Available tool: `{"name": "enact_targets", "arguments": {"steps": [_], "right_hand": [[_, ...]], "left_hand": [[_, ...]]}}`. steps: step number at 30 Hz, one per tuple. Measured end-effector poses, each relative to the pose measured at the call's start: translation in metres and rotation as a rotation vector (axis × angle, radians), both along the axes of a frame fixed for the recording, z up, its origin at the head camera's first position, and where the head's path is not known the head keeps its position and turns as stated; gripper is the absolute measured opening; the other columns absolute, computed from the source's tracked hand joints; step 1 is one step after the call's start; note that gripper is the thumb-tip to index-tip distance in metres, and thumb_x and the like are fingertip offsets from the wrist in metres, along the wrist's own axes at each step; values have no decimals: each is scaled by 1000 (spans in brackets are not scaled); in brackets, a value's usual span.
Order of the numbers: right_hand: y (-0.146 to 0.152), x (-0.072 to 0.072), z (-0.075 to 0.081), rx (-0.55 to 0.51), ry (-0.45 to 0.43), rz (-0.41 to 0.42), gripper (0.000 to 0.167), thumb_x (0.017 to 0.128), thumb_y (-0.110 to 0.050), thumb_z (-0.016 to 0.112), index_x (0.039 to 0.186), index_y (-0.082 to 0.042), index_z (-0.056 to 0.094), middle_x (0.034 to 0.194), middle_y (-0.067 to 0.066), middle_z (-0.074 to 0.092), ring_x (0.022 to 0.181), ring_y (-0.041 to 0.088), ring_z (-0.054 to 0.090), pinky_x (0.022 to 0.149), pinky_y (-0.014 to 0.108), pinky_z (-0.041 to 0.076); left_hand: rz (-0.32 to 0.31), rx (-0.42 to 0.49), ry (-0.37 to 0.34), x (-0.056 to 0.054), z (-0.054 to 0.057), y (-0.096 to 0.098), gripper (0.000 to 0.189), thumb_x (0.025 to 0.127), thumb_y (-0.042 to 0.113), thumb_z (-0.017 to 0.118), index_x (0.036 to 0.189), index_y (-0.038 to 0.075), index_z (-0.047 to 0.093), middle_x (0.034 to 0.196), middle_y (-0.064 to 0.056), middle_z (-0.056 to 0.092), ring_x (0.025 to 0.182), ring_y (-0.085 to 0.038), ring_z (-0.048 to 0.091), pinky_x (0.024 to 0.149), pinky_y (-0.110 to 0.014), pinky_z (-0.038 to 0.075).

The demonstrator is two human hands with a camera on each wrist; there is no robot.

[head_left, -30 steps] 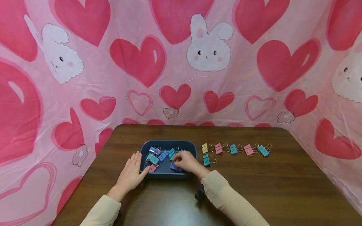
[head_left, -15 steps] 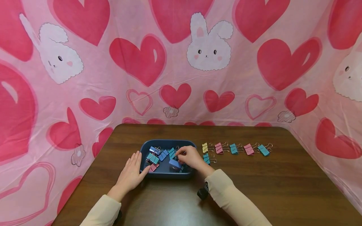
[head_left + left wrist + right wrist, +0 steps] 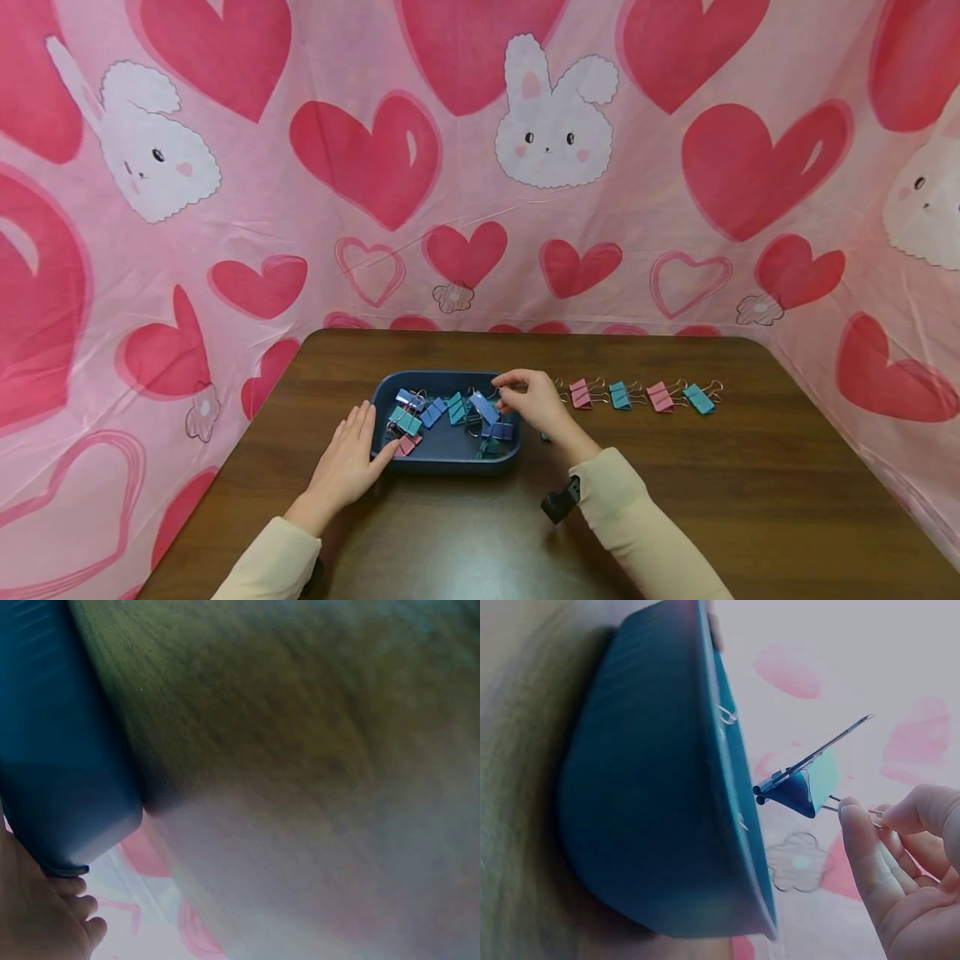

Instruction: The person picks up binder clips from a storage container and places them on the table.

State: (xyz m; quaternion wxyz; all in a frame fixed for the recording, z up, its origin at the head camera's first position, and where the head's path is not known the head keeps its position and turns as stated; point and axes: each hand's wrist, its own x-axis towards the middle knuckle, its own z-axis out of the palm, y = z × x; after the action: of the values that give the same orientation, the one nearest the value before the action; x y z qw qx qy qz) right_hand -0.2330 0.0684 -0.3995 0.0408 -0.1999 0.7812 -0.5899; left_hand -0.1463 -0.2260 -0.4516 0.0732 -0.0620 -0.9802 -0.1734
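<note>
My right hand [image 3: 536, 404] pinches a blue binder clip [image 3: 484, 407] by one wire handle. In the right wrist view the clip [image 3: 799, 791] hangs just above the rim of the dark blue tray [image 3: 652, 787], between thumb and fingers' reach. Straight fingers of my left hand [image 3: 345, 458] rest against the left end of the tray [image 3: 442, 466]. Inside it lie several more binder clips, including a teal one [image 3: 406, 421], a pink one [image 3: 407, 445], a blue one [image 3: 433, 412] and a purple-blue one [image 3: 498, 431].
Right of the tray, a row on the wooden table [image 3: 675, 500] holds a pink clip [image 3: 581, 394], a teal clip [image 3: 619, 397], another pink clip [image 3: 661, 397] and a light-blue clip [image 3: 701, 399]. My right hand and wrist mostly hide two clips nearest the tray. Patterned pink cloth stands behind.
My right hand has lifted the blue binder clip from inside the tray and moved right and away, to the tray's right rim. My left hand has stayed still.
</note>
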Motion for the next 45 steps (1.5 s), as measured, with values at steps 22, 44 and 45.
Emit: {"name": "enact_targets", "arguments": {"steps": [22, 44, 45], "right_hand": [[78, -4, -2, -240, -150, -175, 28, 91, -1, 53, 112, 18, 54, 78, 13, 67, 65, 13, 66, 66, 31, 54], [134, -7, -48, -261, -273, -323, 32, 91, 4, 47, 117, 23, 46, 93, 20, 63, 67, 12, 66, 68, 27, 54], [136, -8, -51, -259, -276, -320, 32, 91, 4, 47, 117, 23, 46, 93, 20, 63, 67, 12, 66, 68, 27, 54]], "left_hand": [[-1, 4, -1, 1, 1, 0, 78, 90, 45, 52, 141, -8, 26, 146, -25, 22, 133, -42, 17, 106, -54, 16], [-1, 6, -4, 0, 0, -1, 79, 90, 46, 52, 141, -7, 25, 146, -25, 22, 133, -42, 17, 105, -54, 16], [0, 4, -5, 0, 0, -1, 79, 90, 46, 52, 141, -7, 25, 146, -25, 21, 133, -41, 17, 106, -54, 15]]}}
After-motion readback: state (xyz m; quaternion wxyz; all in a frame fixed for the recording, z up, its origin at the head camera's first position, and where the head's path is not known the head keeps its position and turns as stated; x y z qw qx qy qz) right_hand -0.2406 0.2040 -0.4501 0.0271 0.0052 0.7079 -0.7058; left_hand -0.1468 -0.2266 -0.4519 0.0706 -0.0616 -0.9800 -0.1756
